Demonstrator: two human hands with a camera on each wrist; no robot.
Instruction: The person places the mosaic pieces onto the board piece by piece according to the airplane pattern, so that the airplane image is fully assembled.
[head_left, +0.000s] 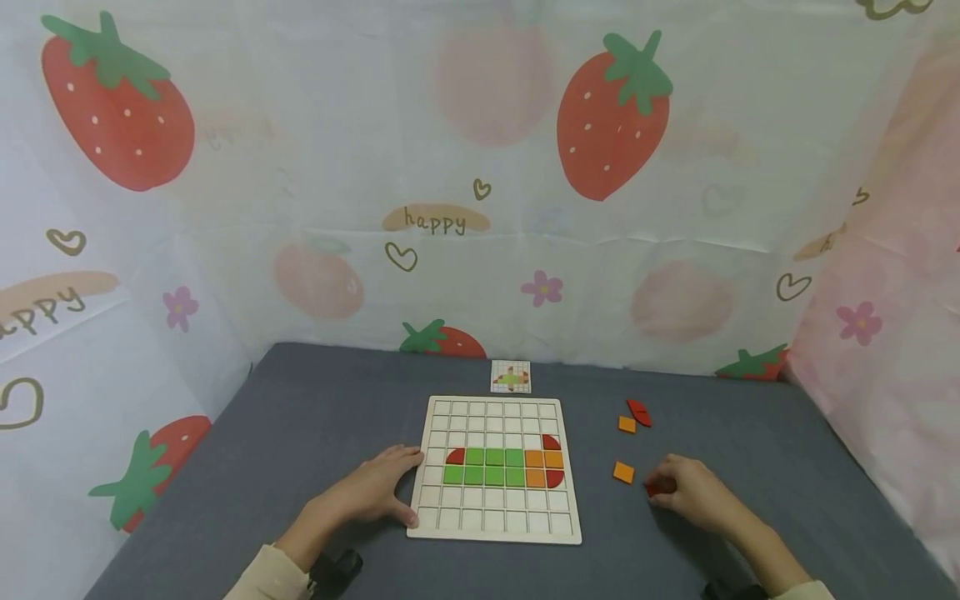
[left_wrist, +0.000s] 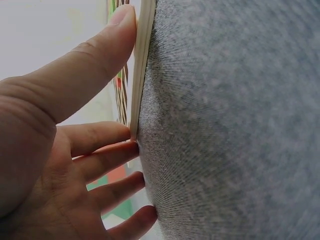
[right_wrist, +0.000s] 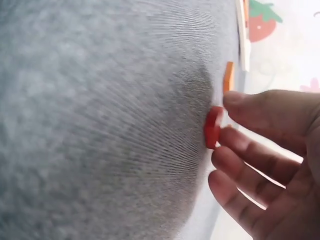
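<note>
A wooden grid board (head_left: 495,521) lies on the grey cloth, with a row of green, orange and red tiles (head_left: 495,467) across its middle. My left hand (head_left: 375,492) rests flat against the board's left edge (left_wrist: 142,60), thumb along the rim and fingers (left_wrist: 112,155) straight. My right hand (head_left: 690,492) lies to the right of the board. Its thumb and index finger (right_wrist: 235,137) pinch a small red piece (right_wrist: 214,127) that sits on the cloth, mostly hidden under the fingers in the head view.
Two orange squares (head_left: 623,472) (head_left: 627,424) and a red piece (head_left: 639,412) lie loose to the right of the board. A small pattern card (head_left: 511,377) sits behind it. Strawberry-print curtains wall in the table at the back and both sides.
</note>
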